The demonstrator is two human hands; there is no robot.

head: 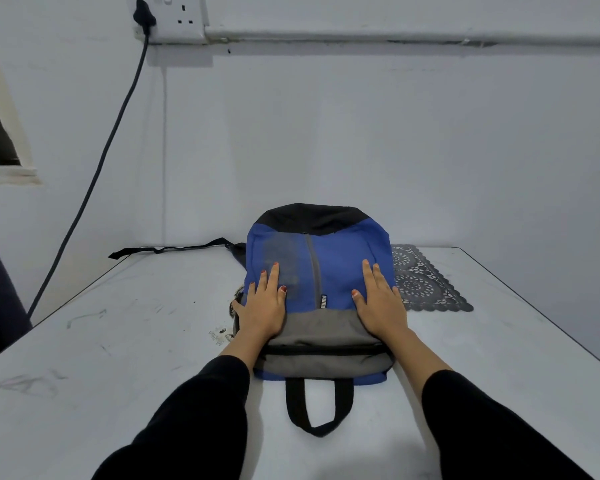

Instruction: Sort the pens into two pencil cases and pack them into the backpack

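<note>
The backpack, blue with a black far end and a grey near band, lies flat on the middle of the white bench, its black carry loop pointing toward the near edge. Its zips appear closed. The left hand rests palm-down on the bag's left side, fingers straight and flat, gripping nothing. The right hand lies the same way on the right side, fingers straight. A black strap trails left from the bag's far end. A dark lace mat lies just right of the bag. On the far wall, a socket holds a plugged-in black cable.
</note>
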